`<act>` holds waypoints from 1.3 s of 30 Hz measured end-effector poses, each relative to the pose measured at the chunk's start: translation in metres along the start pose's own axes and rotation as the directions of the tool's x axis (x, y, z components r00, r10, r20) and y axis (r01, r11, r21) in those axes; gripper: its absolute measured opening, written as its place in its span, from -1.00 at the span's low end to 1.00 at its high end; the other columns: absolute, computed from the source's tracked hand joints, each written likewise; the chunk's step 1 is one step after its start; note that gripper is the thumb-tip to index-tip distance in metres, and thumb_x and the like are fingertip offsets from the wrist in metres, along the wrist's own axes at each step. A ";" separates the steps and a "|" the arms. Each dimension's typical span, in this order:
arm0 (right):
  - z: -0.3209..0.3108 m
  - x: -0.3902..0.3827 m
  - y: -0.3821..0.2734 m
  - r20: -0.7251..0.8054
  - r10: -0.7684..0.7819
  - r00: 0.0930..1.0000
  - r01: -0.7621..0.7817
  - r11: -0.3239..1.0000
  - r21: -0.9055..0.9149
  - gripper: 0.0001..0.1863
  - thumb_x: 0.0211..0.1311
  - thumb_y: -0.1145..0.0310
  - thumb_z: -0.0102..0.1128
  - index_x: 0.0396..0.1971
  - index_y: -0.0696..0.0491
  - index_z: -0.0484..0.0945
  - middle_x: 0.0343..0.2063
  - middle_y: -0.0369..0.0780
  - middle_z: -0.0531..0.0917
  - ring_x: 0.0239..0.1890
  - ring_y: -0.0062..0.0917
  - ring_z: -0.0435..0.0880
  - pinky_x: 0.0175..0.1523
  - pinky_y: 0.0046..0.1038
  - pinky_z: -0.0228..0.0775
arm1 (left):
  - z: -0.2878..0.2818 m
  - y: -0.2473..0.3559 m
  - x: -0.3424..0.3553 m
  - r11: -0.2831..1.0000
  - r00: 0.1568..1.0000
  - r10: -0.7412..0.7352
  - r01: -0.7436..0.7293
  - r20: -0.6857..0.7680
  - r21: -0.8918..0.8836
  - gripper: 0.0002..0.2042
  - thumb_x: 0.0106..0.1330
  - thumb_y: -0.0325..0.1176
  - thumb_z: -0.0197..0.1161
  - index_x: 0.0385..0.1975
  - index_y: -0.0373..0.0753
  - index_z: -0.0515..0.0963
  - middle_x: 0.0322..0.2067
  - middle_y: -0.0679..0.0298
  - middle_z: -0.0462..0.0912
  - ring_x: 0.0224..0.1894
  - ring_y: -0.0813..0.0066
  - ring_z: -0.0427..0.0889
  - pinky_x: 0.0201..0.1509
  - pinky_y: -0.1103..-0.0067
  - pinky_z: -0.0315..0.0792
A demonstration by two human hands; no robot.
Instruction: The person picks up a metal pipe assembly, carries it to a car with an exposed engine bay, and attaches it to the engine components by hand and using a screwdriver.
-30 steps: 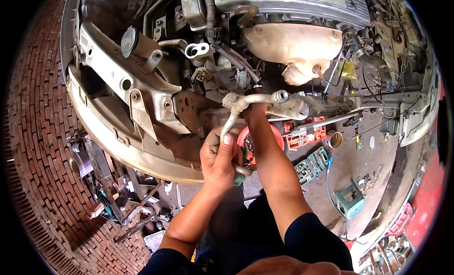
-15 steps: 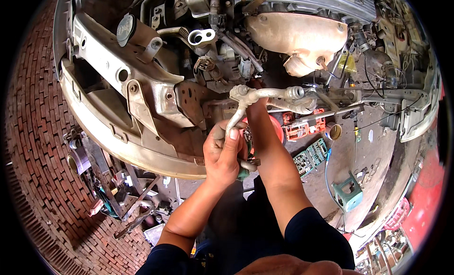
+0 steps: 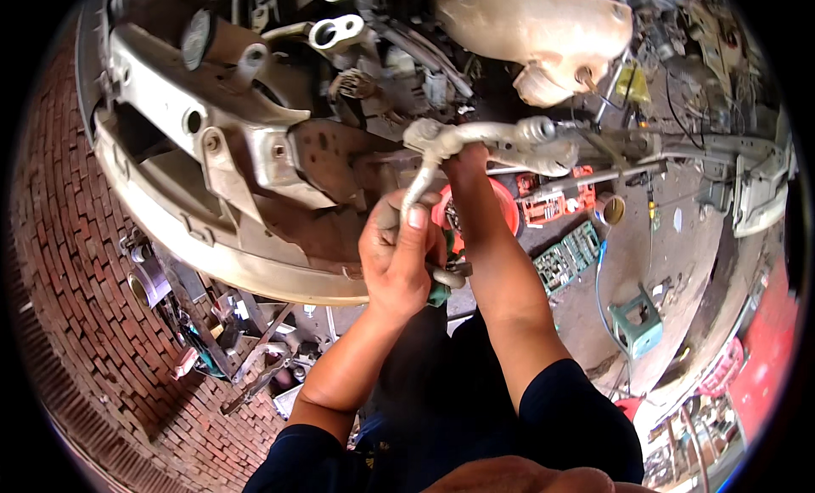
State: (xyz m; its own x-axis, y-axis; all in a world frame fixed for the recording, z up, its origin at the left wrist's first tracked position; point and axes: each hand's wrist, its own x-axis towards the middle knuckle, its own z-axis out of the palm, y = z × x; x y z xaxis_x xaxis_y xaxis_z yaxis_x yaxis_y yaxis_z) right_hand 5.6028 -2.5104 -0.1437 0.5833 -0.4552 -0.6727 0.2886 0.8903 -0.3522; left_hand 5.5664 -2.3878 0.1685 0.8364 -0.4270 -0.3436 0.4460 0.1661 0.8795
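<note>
A pale, dirty metal pipe [image 3: 420, 179] with bends and end fittings lies across the middle of the view, in front of the engine bay. My left hand [image 3: 395, 255] is closed around its lower leg, thumb on top; something green [image 3: 439, 294] shows just below that hand. My right hand [image 3: 467, 158] reaches forward beneath the pipe's upper bend, its fingers hidden behind the pipe and fittings, so I cannot tell what it holds.
The car's front frame [image 3: 187, 120] and a tan heat shield [image 3: 526, 26] surround my hands. Below are a red basin [image 3: 505, 204], an orange tool case [image 3: 548, 209], a green socket case [image 3: 564, 260] and a stool [image 3: 637, 319]. Brick paving [image 3: 76, 264] with scattered parts lies left.
The engine bay has moved up in the view, some leftward on the left side. The pipe and both my hands sit higher in the picture; my left hand keeps its grip.
</note>
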 end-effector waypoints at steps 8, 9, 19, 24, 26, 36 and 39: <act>-0.066 -0.137 -0.005 0.067 -0.168 0.983 0.180 0.884 -0.431 -0.76 0.30 0.55 0.27 -0.06 0.24 0.60 -0.19 -0.19 0.71 -0.16 -0.52 0.71 -0.01 -0.50 0.59 | -0.004 -0.004 -0.001 0.998 0.999 0.040 -0.039 0.000 -0.040 -0.70 0.61 -0.22 0.06 -0.01 -0.41 0.47 -0.63 0.44 0.23 -0.69 0.69 0.18 -0.65 0.64 0.22; -0.081 -0.152 -0.011 0.043 -0.148 0.988 0.149 0.840 -0.522 -0.77 0.27 0.54 0.30 -0.08 0.22 0.62 -0.18 -0.20 0.72 -0.15 -0.52 0.72 0.00 -0.50 0.59 | -0.007 -0.006 -0.002 0.997 0.998 0.067 -0.067 -0.015 -0.049 -0.69 0.61 -0.23 0.05 -0.01 -0.42 0.47 -0.63 0.42 0.23 -0.70 0.67 0.17 -0.66 0.63 0.20; -0.128 -0.096 -0.057 0.047 -0.589 0.807 0.256 0.276 -0.926 -0.77 0.21 0.37 0.36 -0.18 0.16 0.63 -0.24 -0.04 0.75 -0.18 -0.19 0.75 0.00 -0.28 0.57 | 0.001 -0.001 -0.023 0.976 0.973 0.219 -0.217 -0.078 0.032 -0.70 0.63 -0.14 0.01 0.00 -0.29 0.44 -0.67 0.45 0.14 -0.71 0.68 0.05 -0.69 0.64 0.14; -0.108 -0.062 -0.061 0.116 -0.782 0.612 0.240 0.045 -0.970 -0.77 0.15 0.38 0.34 -0.24 0.18 0.60 -0.29 -0.03 0.70 -0.14 -0.02 0.66 0.02 -0.09 0.51 | 0.012 0.000 -0.023 0.967 0.964 0.250 -0.244 -0.091 0.072 -0.70 0.63 -0.14 0.02 0.00 -0.29 0.43 -0.66 0.44 0.15 -0.72 0.64 0.08 -0.67 0.62 0.14; -0.108 -0.050 -0.061 0.116 -0.794 0.596 0.241 0.039 -0.970 -0.72 0.13 0.37 0.33 -0.21 0.20 0.57 -0.30 -0.01 0.69 -0.10 0.01 0.62 0.04 -0.03 0.48 | 0.012 -0.001 -0.023 0.970 0.967 0.242 -0.237 -0.085 0.058 -0.70 0.63 -0.14 0.02 0.00 -0.29 0.43 -0.65 0.44 0.15 -0.72 0.64 0.08 -0.67 0.62 0.15; -0.120 -0.030 -0.061 0.073 -0.751 0.657 0.067 -0.038 -0.997 -0.48 0.14 0.15 0.40 -0.05 0.21 0.48 -0.10 0.07 0.59 0.05 0.06 0.55 0.15 0.01 0.43 | 0.008 0.004 -0.024 0.974 0.974 0.225 -0.224 -0.032 0.021 -0.66 0.61 -0.07 0.03 -0.02 -0.29 0.43 -0.71 0.46 0.10 -0.77 0.63 0.06 -0.69 0.60 0.09; -0.144 -0.029 -0.067 0.148 -0.712 0.687 -0.022 -0.224 -0.974 -0.44 0.16 0.02 0.41 -0.06 0.17 0.50 -0.05 0.00 0.61 0.08 -0.03 0.56 0.18 -0.03 0.42 | 0.016 -0.002 -0.022 0.961 0.964 0.265 -0.266 0.013 0.074 -0.63 0.60 -0.02 0.03 -0.03 -0.27 0.44 -0.71 0.46 0.10 -0.77 0.58 0.14 -0.68 0.57 0.12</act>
State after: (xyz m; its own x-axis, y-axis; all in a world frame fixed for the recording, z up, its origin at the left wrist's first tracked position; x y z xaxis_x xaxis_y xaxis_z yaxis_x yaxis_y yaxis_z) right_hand 5.4568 -2.5581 -0.1943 0.3070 -0.9447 -0.1151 -0.8174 -0.1998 -0.5403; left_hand 5.5417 -2.3926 0.1796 0.9207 -0.3788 -0.0935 0.1827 0.2068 0.9612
